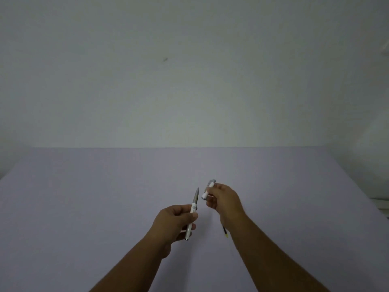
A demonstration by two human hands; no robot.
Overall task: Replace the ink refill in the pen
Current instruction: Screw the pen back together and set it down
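My left hand (175,223) grips a white and silver pen barrel (192,212), its pointed tip up and tilted slightly right. My right hand (224,200) is closed around the pen's other white part, a short cap-like piece (208,189), held apart from the barrel to its upper right. A thin dark refill with a yellow end (225,232) lies on the table under my right wrist, mostly hidden by the arm.
A pale lilac table (105,207) spans the view and meets a plain white wall (189,70) behind. At the right edge some white objects (383,205) sit blurred.
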